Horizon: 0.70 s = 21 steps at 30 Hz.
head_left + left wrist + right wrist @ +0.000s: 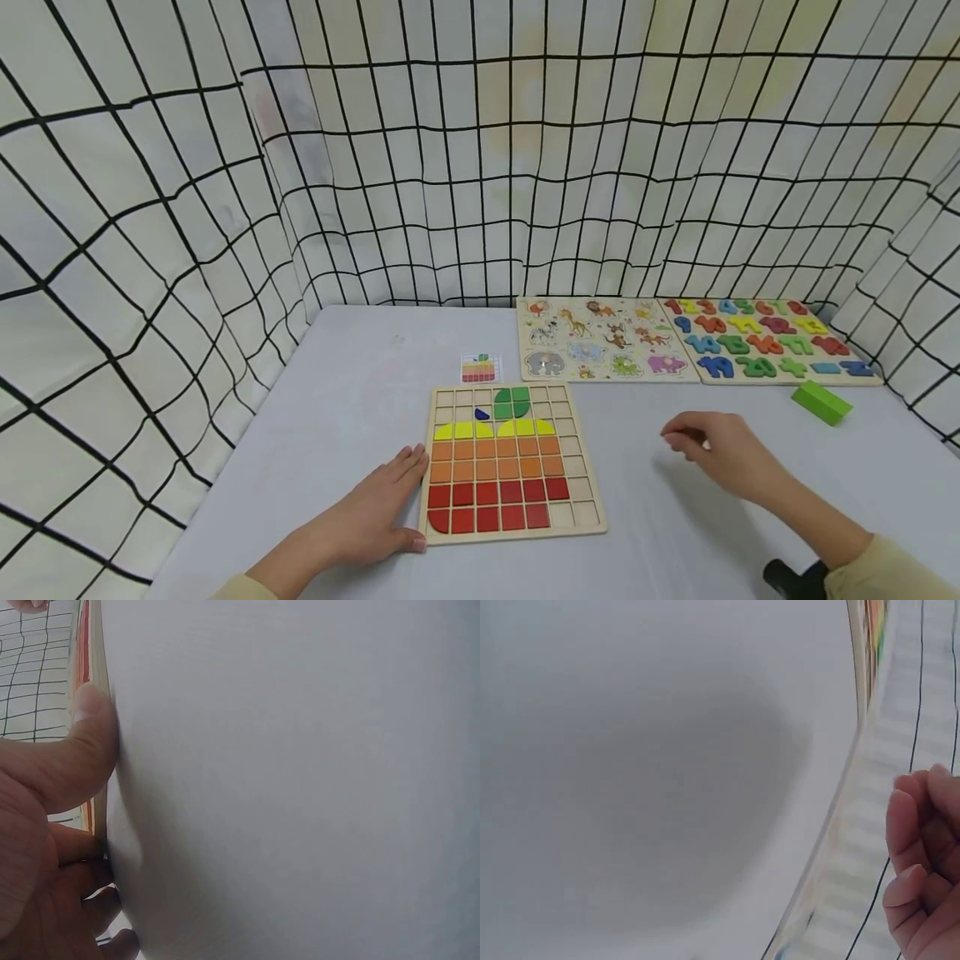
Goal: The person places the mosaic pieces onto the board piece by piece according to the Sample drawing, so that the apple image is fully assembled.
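Note:
My left hand rests along the left edge of a wooden grid board, its thumb and fingertips touching the rim. In the left wrist view the thumb presses against the board's side. Coloured tiles fill much of the grid: red, orange and yellow rows, green quarter pieces and a small dark blue piece. My right hand hovers over the table right of the board, fingers bent and fingertips together. I cannot tell whether something small is between them.
A small pattern card lies behind the board. Farther back are an animal puzzle and a number puzzle, with a green block in front. A black object lies by the right forearm. Black netting over white cloth surrounds the table.

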Motion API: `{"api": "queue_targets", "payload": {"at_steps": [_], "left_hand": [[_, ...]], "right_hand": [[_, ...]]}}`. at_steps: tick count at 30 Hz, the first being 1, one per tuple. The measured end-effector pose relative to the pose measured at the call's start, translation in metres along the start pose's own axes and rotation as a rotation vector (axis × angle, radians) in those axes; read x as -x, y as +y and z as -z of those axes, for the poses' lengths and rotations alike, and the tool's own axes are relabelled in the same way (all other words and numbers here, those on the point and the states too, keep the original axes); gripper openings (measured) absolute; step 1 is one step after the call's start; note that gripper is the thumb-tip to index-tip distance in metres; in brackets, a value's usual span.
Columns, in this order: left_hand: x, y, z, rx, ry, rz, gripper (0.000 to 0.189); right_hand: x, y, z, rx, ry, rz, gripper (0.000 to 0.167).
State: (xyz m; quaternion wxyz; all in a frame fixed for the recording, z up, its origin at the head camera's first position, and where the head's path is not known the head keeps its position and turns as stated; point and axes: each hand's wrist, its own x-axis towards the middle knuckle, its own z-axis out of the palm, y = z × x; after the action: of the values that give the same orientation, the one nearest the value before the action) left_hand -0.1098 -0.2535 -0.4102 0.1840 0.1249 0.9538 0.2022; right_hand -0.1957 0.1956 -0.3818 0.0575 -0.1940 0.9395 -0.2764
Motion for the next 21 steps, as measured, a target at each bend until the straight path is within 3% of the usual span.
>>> {"api": "queue_targets", "payload": {"at_steps": [5, 10, 16, 21], "left_hand": [[0.001, 0.0, 0.002, -0.006, 0.006, -0.01, 0.105], [0.001, 0.0, 0.003, -0.004, 0.008, -0.008, 0.105], [0.0, 0.0, 0.002, -0.003, 0.002, -0.018, 0.104], [-0.001, 0.0, 0.001, -0.008, 0.005, -0.031, 0.105]], "right_hand": [[0.017, 0.059, 0.036, 0.1, 0.021, -0.157, 0.022], [0.027, 0.097, 0.046, 0.156, -0.071, -0.237, 0.022], [0.031, 0.108, 0.038, 0.146, -0.174, -0.258, 0.039], [0.029, 0.103, 0.033, 0.152, -0.177, -0.245, 0.032]]}}
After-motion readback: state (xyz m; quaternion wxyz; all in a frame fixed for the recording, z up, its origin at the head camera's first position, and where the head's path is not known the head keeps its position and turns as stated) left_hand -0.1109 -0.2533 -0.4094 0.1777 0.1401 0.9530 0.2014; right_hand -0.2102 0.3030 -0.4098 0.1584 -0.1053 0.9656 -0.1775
